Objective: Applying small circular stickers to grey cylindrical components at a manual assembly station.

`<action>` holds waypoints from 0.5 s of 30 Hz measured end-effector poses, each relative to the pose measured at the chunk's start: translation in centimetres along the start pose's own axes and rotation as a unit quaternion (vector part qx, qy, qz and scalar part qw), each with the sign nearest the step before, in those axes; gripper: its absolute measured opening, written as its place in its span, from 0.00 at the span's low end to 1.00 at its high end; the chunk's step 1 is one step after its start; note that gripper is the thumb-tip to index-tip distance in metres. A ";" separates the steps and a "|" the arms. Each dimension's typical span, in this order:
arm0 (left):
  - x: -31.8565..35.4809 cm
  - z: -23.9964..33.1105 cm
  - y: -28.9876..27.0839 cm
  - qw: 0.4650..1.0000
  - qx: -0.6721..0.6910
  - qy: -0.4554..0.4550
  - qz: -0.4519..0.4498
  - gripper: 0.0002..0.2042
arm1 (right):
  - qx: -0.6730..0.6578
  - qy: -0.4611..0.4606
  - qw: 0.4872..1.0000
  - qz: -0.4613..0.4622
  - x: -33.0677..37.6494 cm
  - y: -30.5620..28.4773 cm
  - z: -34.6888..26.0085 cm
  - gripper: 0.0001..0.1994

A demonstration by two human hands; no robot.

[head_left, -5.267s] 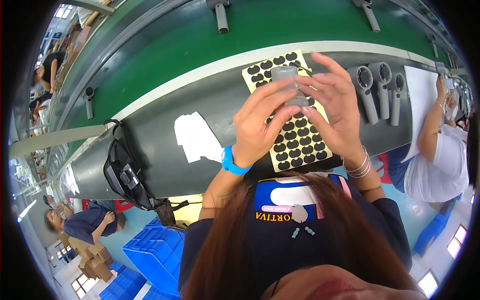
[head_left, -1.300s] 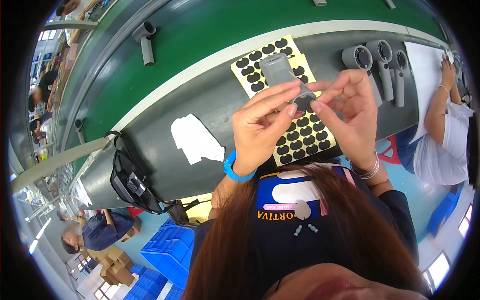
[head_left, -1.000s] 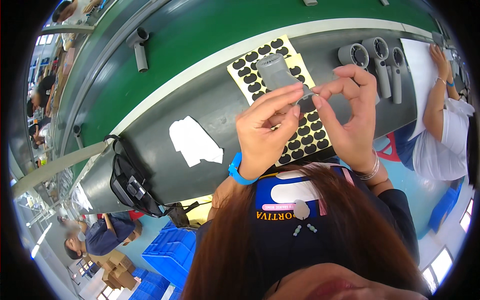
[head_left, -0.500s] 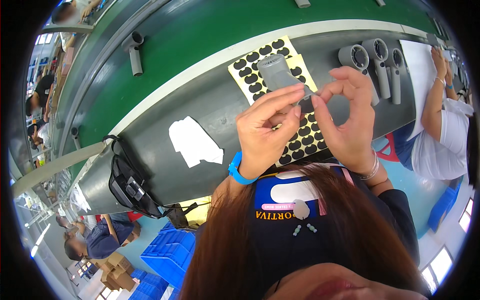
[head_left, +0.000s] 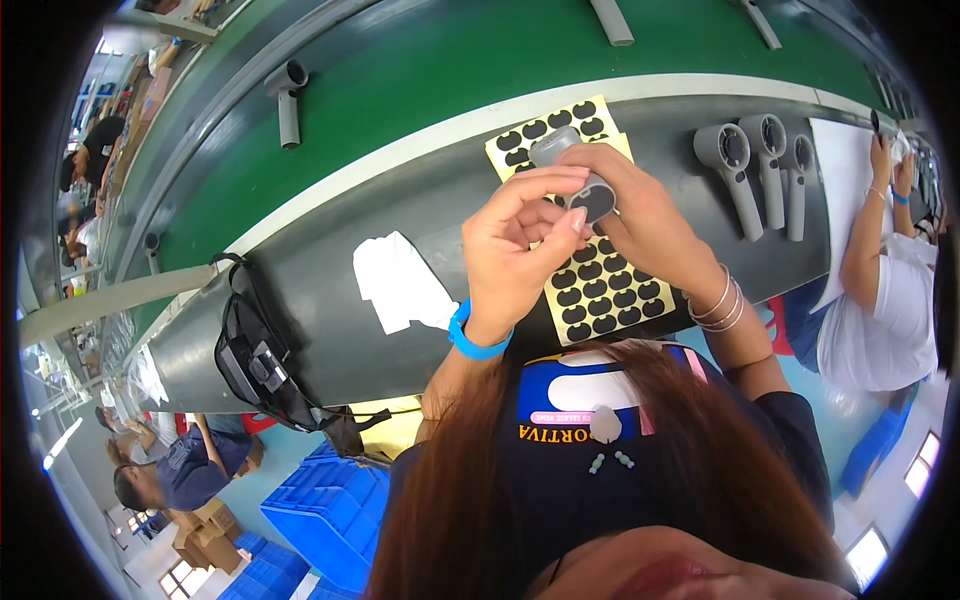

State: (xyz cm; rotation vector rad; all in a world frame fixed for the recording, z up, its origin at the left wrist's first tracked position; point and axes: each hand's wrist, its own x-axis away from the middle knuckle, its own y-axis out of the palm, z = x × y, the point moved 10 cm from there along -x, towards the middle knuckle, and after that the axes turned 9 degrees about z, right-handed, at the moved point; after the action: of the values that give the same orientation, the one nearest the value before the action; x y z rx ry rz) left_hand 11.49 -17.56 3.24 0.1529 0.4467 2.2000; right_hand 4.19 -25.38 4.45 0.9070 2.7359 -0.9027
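A grey handheld fan [head_left: 553, 147] is tilted over the table, the end of its handle toward me. On that end sits a dark rounded sticker [head_left: 592, 203]. My right hand [head_left: 645, 208] is closed around the handle. My left hand [head_left: 503, 232] pinches the handle's end, thumb on the sticker and index finger along the upper rim. Beneath my hands lie yellow sheets [head_left: 657, 308] with rows of black notched stickers, partly covered by my hands and the fan.
Three grey fans [head_left: 742, 200] lie right of my hands. A crumpled white sheet [head_left: 395, 285] and a black bag [head_left: 262, 365] are to the left. Beyond the table edge runs a green belt [head_left: 430, 80] carrying more fans. A co-worker [head_left: 880, 300] sits at the right beside white paper [head_left: 840, 180].
My right hand has gone from a pinch beside the handle's end to a grip around the handle. The fan has turned so its end with the dark sticker faces me.
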 end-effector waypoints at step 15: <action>-2.8 -5.5 -8.1 0.984 -0.007 -0.044 0.175 0.08 | 0.422 -0.258 0.869 -0.018 -18.0 4.1 10.2 0.20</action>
State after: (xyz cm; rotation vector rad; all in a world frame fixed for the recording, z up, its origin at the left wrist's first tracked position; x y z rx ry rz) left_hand 17.76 -16.66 -4.72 0.3415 0.3782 2.5269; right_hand 20.47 -37.75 -0.73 0.5528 1.8602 -2.0617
